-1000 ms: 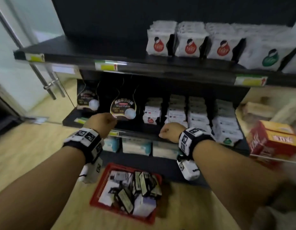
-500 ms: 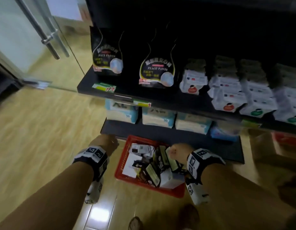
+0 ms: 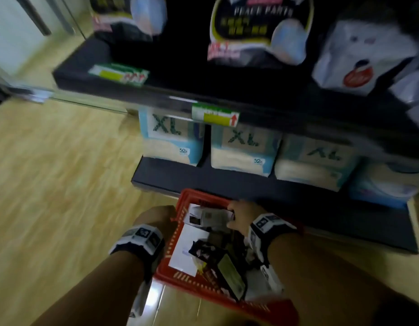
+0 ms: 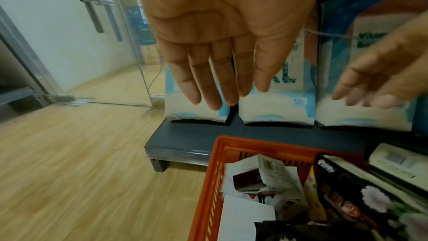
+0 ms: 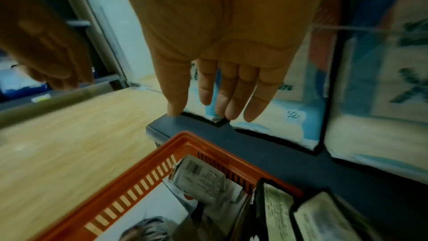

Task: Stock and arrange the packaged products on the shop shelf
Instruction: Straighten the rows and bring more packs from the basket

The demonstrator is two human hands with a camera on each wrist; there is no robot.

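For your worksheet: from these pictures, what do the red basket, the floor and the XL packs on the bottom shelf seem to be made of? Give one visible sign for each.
Red basket: probably moulded plastic, matt; its walls have even slots and a rounded rim.
Floor: looks like wood or wood-look laminate, slightly glossy; it shows plank grain and faint reflections.
XL packs: seemingly soft plastic film, printed; their bottom edges are crinkled and bulging.

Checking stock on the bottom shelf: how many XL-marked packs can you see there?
3 XL packs stand side by side on the bottom shelf: left, middle, right. A fourth blue pack further right shows no readable size; more may sit behind.
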